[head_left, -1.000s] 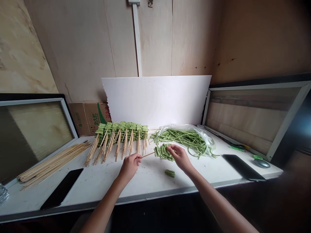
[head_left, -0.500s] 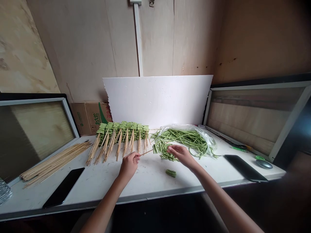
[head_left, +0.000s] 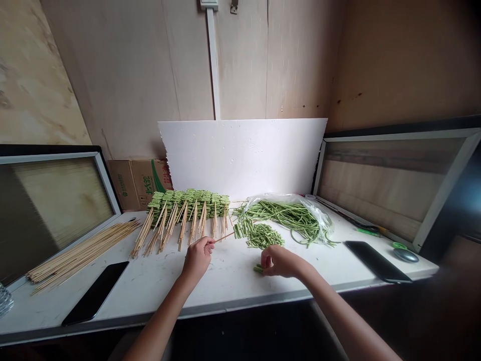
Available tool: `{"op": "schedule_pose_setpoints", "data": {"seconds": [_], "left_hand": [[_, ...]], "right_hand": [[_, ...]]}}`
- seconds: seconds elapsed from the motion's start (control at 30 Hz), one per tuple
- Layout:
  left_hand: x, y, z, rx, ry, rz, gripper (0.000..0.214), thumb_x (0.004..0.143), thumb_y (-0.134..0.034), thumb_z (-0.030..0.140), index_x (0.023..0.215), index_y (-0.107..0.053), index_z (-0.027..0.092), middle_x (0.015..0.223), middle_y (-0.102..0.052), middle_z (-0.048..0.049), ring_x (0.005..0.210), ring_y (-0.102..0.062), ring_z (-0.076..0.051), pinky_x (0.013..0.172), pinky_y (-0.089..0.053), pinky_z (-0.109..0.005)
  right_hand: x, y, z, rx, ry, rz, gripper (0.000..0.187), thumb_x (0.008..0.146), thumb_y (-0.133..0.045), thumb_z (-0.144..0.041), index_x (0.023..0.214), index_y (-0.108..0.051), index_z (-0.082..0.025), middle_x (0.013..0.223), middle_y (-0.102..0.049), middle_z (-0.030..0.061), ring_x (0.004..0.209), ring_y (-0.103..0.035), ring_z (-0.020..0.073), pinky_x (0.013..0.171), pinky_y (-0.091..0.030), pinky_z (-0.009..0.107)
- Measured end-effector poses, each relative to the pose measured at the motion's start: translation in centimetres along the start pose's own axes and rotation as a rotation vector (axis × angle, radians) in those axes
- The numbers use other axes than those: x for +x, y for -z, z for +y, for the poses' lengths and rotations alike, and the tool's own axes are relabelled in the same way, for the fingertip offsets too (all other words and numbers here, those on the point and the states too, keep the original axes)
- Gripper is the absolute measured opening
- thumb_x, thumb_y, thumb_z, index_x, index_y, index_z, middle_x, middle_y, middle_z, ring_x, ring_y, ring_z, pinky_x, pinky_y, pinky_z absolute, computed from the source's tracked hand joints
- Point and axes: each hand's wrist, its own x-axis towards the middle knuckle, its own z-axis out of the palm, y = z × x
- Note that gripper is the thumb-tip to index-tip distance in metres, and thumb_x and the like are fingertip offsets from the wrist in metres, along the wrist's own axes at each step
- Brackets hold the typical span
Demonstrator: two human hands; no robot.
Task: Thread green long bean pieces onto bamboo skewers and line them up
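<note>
My left hand (head_left: pixel 198 255) is closed on the bare end of a bamboo skewer (head_left: pixel 224 236), whose far end carries a row of cut green bean pieces (head_left: pixel 243 228). My right hand (head_left: pixel 280 260) has its fingers bent down over a small bundle of cut bean pieces (head_left: pixel 258 268) on the table, and hides most of it. Just beyond that hand lies a heap of short bean pieces (head_left: pixel 265 235). Finished-looking skewers of beans (head_left: pixel 190 200) are stacked behind my left hand, with their bare sticks pointing toward me.
Long green beans (head_left: pixel 289 213) spill from a clear plastic bag (head_left: pixel 323 218). Loose skewers (head_left: pixel 82 250) and a black phone (head_left: pixel 95 293) lie at left; another dark phone (head_left: pixel 377 261) and a rounded grey object (head_left: pixel 406 255) at right. A white foam board (head_left: pixel 244 155) stands behind.
My right hand has left the beans on the skewer and come down toward me, onto the small bundle on the table. My left hand keeps holding the skewer almost in place.
</note>
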Motion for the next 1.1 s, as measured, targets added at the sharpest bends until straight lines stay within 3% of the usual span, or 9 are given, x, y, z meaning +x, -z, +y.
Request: {"op": "schedule_pose_setpoints", "data": {"seconds": [0.13, 0.23, 0.4, 0.6, 1.1], "left_hand": [[0.0, 0.0, 0.0, -0.012, -0.003, 0.004, 0.025, 0.090, -0.050, 0.011, 0.095, -0.072, 0.020, 0.079, -0.076, -0.0026, 0.066, -0.069, -0.017, 0.066, -0.051, -0.027], [0.0, 0.1, 0.3, -0.026, 0.007, 0.001, 0.025, 0.090, -0.049, 0.012, 0.095, -0.072, 0.020, 0.079, -0.075, -0.0029, 0.065, -0.069, -0.017, 0.066, -0.051, -0.027], [-0.1, 0.0, 1.0, -0.052, 0.035, -0.031, 0.026, 0.092, -0.046, 0.016, 0.095, -0.071, 0.019, 0.080, -0.075, -0.0041, 0.066, -0.068, -0.017, 0.068, -0.051, -0.028], [-0.5, -0.3, 1.6, -0.081, 0.028, -0.050, 0.026, 0.092, -0.046, 0.016, 0.094, -0.072, 0.020, 0.080, -0.074, -0.0037, 0.066, -0.068, -0.017, 0.066, -0.051, -0.028], [-0.6, -0.5, 1.7, -0.084, -0.005, -0.049, 0.024, 0.091, -0.047, 0.014, 0.092, -0.071, 0.019, 0.075, -0.073, -0.0024, 0.062, -0.065, -0.016, 0.064, -0.049, -0.026]], "right_hand": [[0.3, 1.1, 0.2, 0.092, 0.037, 0.089, 0.014, 0.076, -0.081, -0.040, 0.077, -0.083, -0.025, 0.077, -0.079, 0.0067, 0.068, -0.071, 0.0235, 0.059, -0.055, 0.032], [0.8, 2.3, 0.4, 0.185, 0.042, 0.261, 0.028, 0.081, -0.077, -0.050, 0.086, -0.083, -0.023, 0.087, -0.080, 0.0086, 0.079, -0.073, 0.0268, 0.071, -0.058, 0.038], [1.5, 3.1, 0.8, 0.565, -0.100, 0.507, 0.046, 0.078, -0.077, -0.064, 0.093, -0.081, -0.021, 0.093, -0.079, 0.0097, 0.083, -0.071, 0.0248, 0.063, -0.055, 0.031], [1.9, 2.0, 0.6, 0.986, -0.083, 0.501, 0.043, 0.076, -0.083, -0.059, 0.098, -0.081, -0.022, 0.113, -0.078, 0.0119, 0.110, -0.070, 0.0275, 0.078, -0.057, 0.031], [2.2, 1.2, 0.6, 1.144, -0.064, 0.466, 0.039, 0.072, -0.088, -0.054, 0.093, -0.083, -0.022, 0.109, -0.080, 0.0103, 0.104, -0.074, 0.0269, 0.079, -0.060, 0.030]]}}
